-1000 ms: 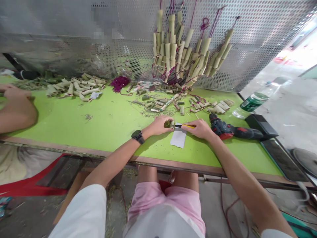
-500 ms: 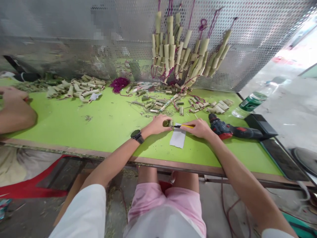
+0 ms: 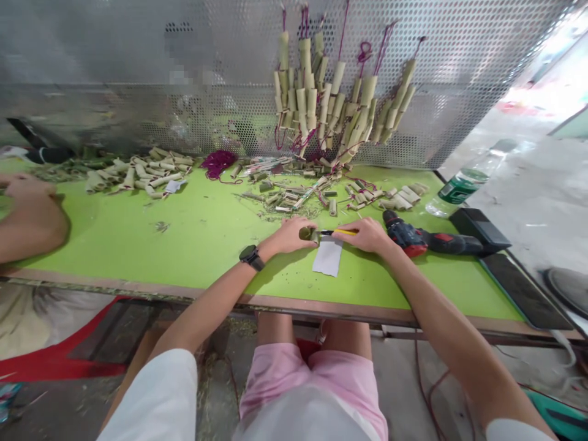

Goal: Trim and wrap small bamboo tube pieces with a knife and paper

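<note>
My left hand (image 3: 296,233), with a black watch on its wrist, grips a short green bamboo tube (image 3: 308,234) between thumb and fingers. In my right hand (image 3: 365,234) is a yellow utility knife (image 3: 344,232), its dark front end pointing left at the bamboo tube. Whether the blade touches the tube is too small to tell. Just below both hands lies a torn piece of white paper (image 3: 327,257) on the green tabletop (image 3: 206,239). Beyond them, cut bamboo pieces (image 3: 294,197) and shavings are scattered.
A cordless drill (image 3: 416,236), a phone (image 3: 523,291) and a plastic bottle (image 3: 462,187) are at the right. Strung bamboo tubes (image 3: 305,101) hang on the perforated metal panel. Purple cord (image 3: 219,163) and a bamboo heap (image 3: 138,168) lie left, near another person's arm (image 3: 32,214).
The view has shifted slightly. My left hand has turned the bamboo tube a little, and the knife stays beside it in my right hand. The other person's hand has moved slightly.
</note>
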Demonstrator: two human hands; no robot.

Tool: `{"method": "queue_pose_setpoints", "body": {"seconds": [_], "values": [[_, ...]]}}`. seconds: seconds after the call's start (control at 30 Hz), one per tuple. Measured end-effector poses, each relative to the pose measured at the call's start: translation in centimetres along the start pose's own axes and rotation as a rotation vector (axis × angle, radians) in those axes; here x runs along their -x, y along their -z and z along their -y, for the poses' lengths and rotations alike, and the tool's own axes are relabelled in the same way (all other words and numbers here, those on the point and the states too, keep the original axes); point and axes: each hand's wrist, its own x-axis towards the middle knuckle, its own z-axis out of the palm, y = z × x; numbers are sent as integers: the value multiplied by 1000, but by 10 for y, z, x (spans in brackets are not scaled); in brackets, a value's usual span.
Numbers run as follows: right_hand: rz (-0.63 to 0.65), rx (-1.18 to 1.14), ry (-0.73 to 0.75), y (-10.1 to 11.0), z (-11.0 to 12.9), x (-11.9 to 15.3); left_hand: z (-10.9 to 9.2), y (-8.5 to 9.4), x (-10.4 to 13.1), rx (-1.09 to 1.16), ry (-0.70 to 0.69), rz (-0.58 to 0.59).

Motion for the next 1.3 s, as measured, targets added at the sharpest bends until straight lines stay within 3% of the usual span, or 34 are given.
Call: {"method": "queue_pose_setpoints", "body": {"seconds": [0.2,0.47,0.7,0.87,1.3], "values": [[-122,83,-45,-3,-3,-2,0,-2,1,-2,14,20],[-237,-5,-138,4,-14,2,-3,-3,5,44,34,-35],[-197,6,-129,-3,-17,2,-8,1,8,-12,-76,-76],[-176,0,-88,-5,-19,3,-6,-3,8,-7,-73,-127],[-5,-64,79,-1,2,17,13,-9,-3,-19,-72,-52]]}}
